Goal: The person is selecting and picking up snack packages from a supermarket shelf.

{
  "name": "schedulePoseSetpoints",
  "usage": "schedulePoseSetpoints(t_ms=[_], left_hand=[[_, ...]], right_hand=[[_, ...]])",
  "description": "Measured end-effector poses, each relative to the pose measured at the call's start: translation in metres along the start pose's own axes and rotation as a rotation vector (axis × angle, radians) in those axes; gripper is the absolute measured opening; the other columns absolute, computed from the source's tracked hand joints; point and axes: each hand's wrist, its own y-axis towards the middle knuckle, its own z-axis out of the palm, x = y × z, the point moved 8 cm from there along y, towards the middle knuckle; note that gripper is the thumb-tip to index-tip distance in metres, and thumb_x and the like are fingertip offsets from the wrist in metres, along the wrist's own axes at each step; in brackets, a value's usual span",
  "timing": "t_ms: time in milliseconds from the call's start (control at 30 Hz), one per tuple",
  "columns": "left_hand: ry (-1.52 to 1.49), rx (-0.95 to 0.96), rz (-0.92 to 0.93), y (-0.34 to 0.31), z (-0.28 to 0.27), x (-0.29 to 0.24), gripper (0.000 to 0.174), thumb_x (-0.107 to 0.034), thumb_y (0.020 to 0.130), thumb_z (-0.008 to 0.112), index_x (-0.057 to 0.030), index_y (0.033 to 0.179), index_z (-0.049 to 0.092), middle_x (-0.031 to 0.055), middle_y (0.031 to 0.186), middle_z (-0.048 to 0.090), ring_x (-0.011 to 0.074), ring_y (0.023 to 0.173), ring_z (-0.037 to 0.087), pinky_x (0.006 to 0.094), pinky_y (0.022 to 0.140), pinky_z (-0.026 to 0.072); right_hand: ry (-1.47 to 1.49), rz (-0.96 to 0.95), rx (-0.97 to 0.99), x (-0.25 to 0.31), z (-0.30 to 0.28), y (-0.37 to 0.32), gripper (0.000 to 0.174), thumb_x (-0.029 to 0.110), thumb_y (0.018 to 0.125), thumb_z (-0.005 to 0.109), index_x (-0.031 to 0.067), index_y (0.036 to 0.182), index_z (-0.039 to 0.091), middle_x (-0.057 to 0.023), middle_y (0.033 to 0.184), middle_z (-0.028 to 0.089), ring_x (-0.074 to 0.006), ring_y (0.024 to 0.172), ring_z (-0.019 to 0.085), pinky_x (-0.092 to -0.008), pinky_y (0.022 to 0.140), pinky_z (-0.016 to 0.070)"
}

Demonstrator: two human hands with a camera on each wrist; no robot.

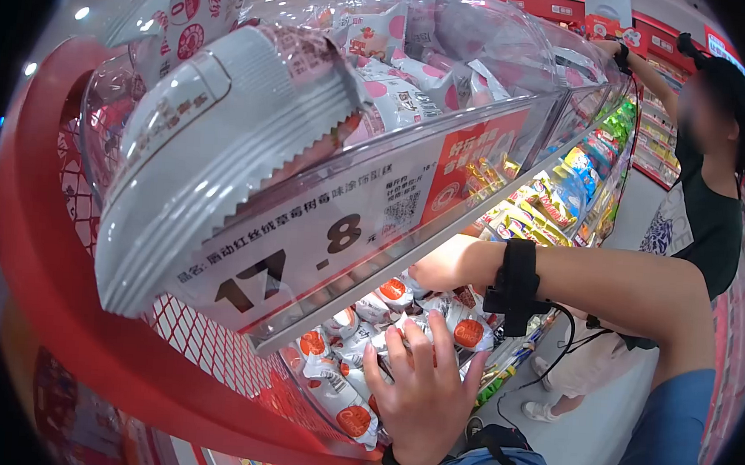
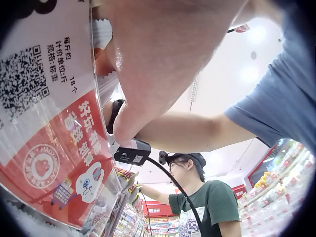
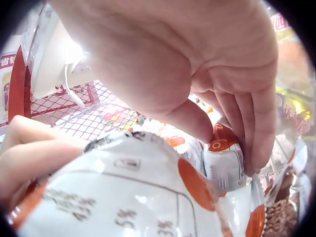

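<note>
In the head view my right hand (image 1: 443,264) reaches in beneath the upper bin, partly hidden by its price sign (image 1: 321,238). The right wrist view shows its thumb and fingers pinching a white snack packet (image 3: 224,168) with an orange logo. My left hand (image 1: 423,389) lies palm down over the packets, fingers spread and fairly straight. Its fingertips touch a white and orange packet (image 1: 467,330). Close to the right wrist camera is a large packet (image 3: 123,187), with left-hand fingers (image 3: 29,153) beside it. More orange-logo packets (image 1: 352,419) lie around both hands.
The clear upper bin (image 1: 559,116) holds pink-dotted packets, and a large white packet (image 1: 217,129) overhangs its front. A red rim (image 1: 31,237) with mesh curves along the left. Yellow snack packs (image 1: 540,209) fill a neighbouring bin. Another person (image 1: 708,185) stands at the right.
</note>
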Motion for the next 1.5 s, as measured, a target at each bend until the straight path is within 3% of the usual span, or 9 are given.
schedulePoseSetpoints(t_ms=[67,167,267,400,500,667,1300,1400,1500], left_hand=[[-0.019,-0.001,-0.012,0.002,-0.004,-0.004,0.064,-0.053,0.080,0.069,-0.0072,0.124,0.062,0.0128,0.116,0.054,0.0301,0.113,0.052,0.0559,0.101,0.0380],[0.019,0.001,0.029,0.000,-0.002,0.009,0.063,-0.052,0.080,0.069,-0.0068,0.123,0.062,0.0124,0.115,0.054,0.0303,0.112,0.052,0.0556,0.101,0.0382],[-0.006,0.001,0.003,-0.001,0.000,0.001,0.062,-0.052,0.080,0.069,-0.0066,0.122,0.062,0.0120,0.115,0.053,0.0305,0.113,0.052,0.0557,0.101,0.0382],[0.002,0.004,0.004,0.000,0.002,0.002,0.062,-0.052,0.080,0.069,-0.0071,0.123,0.061,0.0118,0.116,0.053,0.0309,0.114,0.051,0.0563,0.101,0.0381],[0.016,-0.005,0.010,0.001,0.001,0.002,0.062,-0.052,0.080,0.068,-0.0073,0.123,0.061,0.0120,0.117,0.053,0.0312,0.114,0.051,0.0564,0.101,0.0378],[0.022,0.002,0.024,0.001,0.001,0.002,0.063,-0.051,0.080,0.069,-0.0073,0.124,0.060,0.0130,0.119,0.053,0.0321,0.112,0.053,0.0561,0.101,0.0371],[-0.011,-0.012,0.006,0.001,-0.001,0.002,0.063,-0.048,0.077,0.073,-0.0071,0.124,0.060,0.0138,0.119,0.054,0.0321,0.111,0.054,0.0553,0.102,0.0372],[-0.030,-0.008,0.001,-0.001,-0.002,0.004,0.063,-0.048,0.078,0.072,-0.0067,0.124,0.060,0.0140,0.119,0.054,0.0326,0.112,0.054,0.0555,0.102,0.0373],[-0.029,-0.012,0.003,0.000,-0.001,0.004,0.063,-0.048,0.078,0.072,-0.0063,0.124,0.060,0.0142,0.118,0.054,0.0328,0.112,0.054,0.0556,0.101,0.0375]], right_hand=[[-0.035,0.001,0.168,0.003,0.005,-0.007,0.041,0.008,0.079,0.058,-0.0127,0.115,0.062,-0.0340,0.123,0.058,-0.0365,0.117,0.059,-0.0408,0.099,0.0470],[0.092,-0.075,-0.082,0.004,0.012,0.007,0.030,0.007,0.077,0.059,-0.0105,0.099,0.068,-0.0307,0.107,0.066,-0.0375,0.106,0.065,-0.0408,0.090,0.0520],[-0.389,-0.321,-0.314,0.004,-0.029,-0.052,0.019,0.010,0.077,0.063,-0.0057,0.088,0.066,-0.0216,0.085,0.065,-0.0340,0.085,0.067,-0.0398,0.077,0.0537],[-0.578,-0.427,-0.232,0.010,-0.022,-0.081,0.015,0.010,0.077,0.065,-0.0024,0.081,0.059,-0.0163,0.079,0.059,-0.0326,0.075,0.064,-0.0380,0.070,0.0530],[-0.155,-0.439,-0.393,-0.001,-0.005,-0.095,0.020,0.009,0.078,0.063,-0.0035,0.091,0.055,-0.0176,0.083,0.061,-0.0319,0.075,0.063,-0.0388,0.069,0.0531],[-0.146,-0.470,-0.504,-0.003,0.018,-0.091,0.016,0.010,0.081,0.058,-0.0016,0.090,0.054,-0.0141,0.078,0.060,-0.0281,0.072,0.063,-0.0368,0.064,0.0532],[0.157,-0.287,-0.437,-0.014,0.026,-0.084,0.015,0.004,0.082,0.057,-0.0009,0.096,0.055,-0.0251,0.093,0.060,-0.0404,0.088,0.062,-0.0457,0.083,0.0502],[0.055,-0.342,-0.525,-0.010,0.017,-0.089,0.021,0.004,0.079,0.062,-0.0021,0.097,0.053,-0.0177,0.083,0.060,-0.0357,0.080,0.062,-0.0430,0.072,0.0504],[-0.044,-0.189,-0.246,0.004,-0.003,-0.092,0.022,0.004,0.077,0.065,-0.0029,0.096,0.055,-0.0180,0.081,0.061,-0.0360,0.078,0.065,-0.0418,0.069,0.0529]])
